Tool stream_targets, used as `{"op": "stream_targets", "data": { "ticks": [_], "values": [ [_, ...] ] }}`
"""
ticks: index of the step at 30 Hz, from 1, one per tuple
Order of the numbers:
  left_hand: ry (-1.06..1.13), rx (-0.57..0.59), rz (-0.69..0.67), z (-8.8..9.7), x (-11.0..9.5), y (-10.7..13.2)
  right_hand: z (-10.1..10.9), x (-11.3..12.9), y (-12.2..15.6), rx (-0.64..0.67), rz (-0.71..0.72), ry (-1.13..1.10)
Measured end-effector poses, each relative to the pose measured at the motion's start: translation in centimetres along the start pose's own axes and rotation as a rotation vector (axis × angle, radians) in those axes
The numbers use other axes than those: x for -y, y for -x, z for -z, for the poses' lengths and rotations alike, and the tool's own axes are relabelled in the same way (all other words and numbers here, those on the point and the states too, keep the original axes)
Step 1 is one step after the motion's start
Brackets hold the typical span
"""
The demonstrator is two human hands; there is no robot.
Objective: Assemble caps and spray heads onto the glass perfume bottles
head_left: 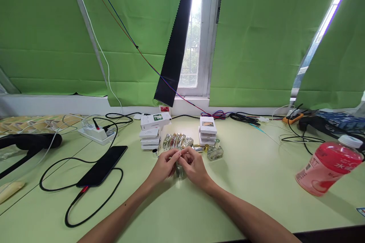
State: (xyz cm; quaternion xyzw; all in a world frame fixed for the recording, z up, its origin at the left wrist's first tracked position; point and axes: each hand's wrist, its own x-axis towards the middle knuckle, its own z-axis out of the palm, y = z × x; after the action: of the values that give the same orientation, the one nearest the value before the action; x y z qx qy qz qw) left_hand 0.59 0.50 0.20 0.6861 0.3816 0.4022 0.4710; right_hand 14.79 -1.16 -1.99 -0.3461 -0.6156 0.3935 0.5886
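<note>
My left hand [166, 162] and my right hand [194, 164] meet at the middle of the table, fingertips pinched together. Between and below them shows a small clear glass bottle [180, 172] that looks like a perfume bottle; both hands are closed around its upper part, and my fingers hide its top. Just behind stand several similar glass bottles [173, 141] with silver and gold parts, close together in a row. Right of my right hand, another glass bottle [215, 153] leans beside a small gold cap [206, 148]. A dark, shiny cap [155, 153] stands left of my left hand.
Small white boxes are stacked at the back left [150, 138] and back right [207, 131]. A black phone [102, 167] with a cable lies at left, near a white power strip [98, 133]. A pink drink bottle [327, 167] tilts at right. Cables [245, 118] run along the back.
</note>
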Motion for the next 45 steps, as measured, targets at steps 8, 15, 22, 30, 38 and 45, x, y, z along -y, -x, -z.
{"op": "stream_targets", "data": {
  "ticks": [8,15,22,30,38,45],
  "values": [
    [0.026,0.017,0.0,0.14,0.25,0.02,0.07,-0.02,0.09,0.005,0.006,0.002],
    [0.036,0.032,0.0,0.38,0.51,0.03,0.04,0.03,0.05,0.001,0.01,0.01],
    [0.049,0.028,0.002,0.27,0.22,-0.02,0.0,-0.06,0.01,-0.006,0.029,-0.002],
    [0.011,0.032,-0.02,0.3,0.24,-0.07,0.0,-0.19,0.17,-0.006,0.03,0.01],
    [-0.021,0.036,-0.031,0.26,0.03,0.11,0.19,-0.13,0.07,0.006,0.061,0.044],
    [-0.039,0.018,-0.03,0.2,0.01,0.05,0.2,-0.46,0.09,0.007,0.068,0.056]
  ]
}}
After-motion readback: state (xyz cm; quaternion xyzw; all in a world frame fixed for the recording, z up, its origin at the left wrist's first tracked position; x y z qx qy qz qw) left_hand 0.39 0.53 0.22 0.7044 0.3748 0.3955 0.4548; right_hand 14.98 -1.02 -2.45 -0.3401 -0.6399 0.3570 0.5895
